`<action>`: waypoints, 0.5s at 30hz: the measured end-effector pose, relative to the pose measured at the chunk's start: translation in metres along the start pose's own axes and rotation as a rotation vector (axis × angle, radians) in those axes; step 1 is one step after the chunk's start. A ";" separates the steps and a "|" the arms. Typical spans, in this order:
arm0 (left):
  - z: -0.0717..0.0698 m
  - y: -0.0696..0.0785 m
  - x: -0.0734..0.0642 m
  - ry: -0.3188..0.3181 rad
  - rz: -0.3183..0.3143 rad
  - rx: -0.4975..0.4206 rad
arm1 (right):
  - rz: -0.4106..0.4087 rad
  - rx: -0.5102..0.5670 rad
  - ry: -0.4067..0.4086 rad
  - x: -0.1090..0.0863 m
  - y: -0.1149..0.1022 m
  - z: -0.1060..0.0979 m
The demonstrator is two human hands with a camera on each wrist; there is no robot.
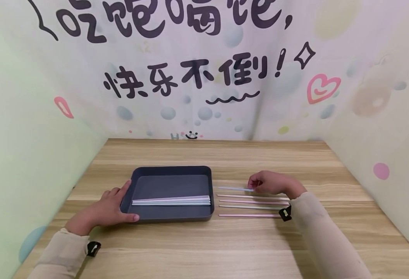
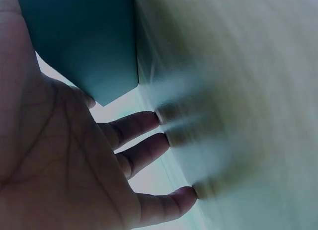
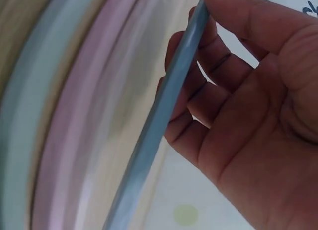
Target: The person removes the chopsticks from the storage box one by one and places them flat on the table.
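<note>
A dark grey rectangular tray [image 1: 176, 182] sits on the table with several pale chopsticks [image 1: 171, 201] lying lengthwise in it. My left hand [image 1: 103, 209] spreads around the tray's left end, thumb at the near corner and index finger along the left rim. In the left wrist view, its other fingers [image 2: 144, 155] reach down to the tabletop beside the tray wall [image 2: 84, 41]. To the right of the tray, my right hand [image 1: 268, 182] pinches a blue chopstick [image 3: 164, 101] between thumb and fingertips. Nearer me lie a cream chopstick [image 1: 236, 196], pink ones [image 1: 246, 215] and a pale green one [image 1: 239, 207].
The wooden table [image 1: 197, 252] runs back to a white printed cloth [image 1: 190, 112] with black lettering. Pale side walls [image 1: 375, 128] close in the left and right edges. A black strap piece [image 1: 285, 213] at my right sleeve overlaps the chopstick ends in the head view.
</note>
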State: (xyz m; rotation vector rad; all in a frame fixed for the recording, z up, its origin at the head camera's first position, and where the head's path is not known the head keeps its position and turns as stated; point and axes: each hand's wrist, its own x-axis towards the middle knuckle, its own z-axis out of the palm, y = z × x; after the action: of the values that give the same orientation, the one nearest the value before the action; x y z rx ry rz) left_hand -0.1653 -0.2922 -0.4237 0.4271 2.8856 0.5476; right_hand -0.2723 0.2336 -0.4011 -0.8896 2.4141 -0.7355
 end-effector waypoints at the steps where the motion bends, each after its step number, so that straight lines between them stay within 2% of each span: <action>1: 0.000 0.000 0.000 -0.001 -0.001 -0.001 | 0.003 0.000 0.001 0.000 0.001 0.000; 15: -0.001 0.002 0.000 -0.012 -0.007 -0.010 | 0.055 -0.031 0.032 0.004 0.005 0.007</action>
State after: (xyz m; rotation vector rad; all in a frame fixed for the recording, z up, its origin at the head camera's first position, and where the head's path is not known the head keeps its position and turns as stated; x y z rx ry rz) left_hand -0.1651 -0.2911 -0.4218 0.4167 2.8702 0.5567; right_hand -0.2733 0.2318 -0.4107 -0.8261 2.4735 -0.6990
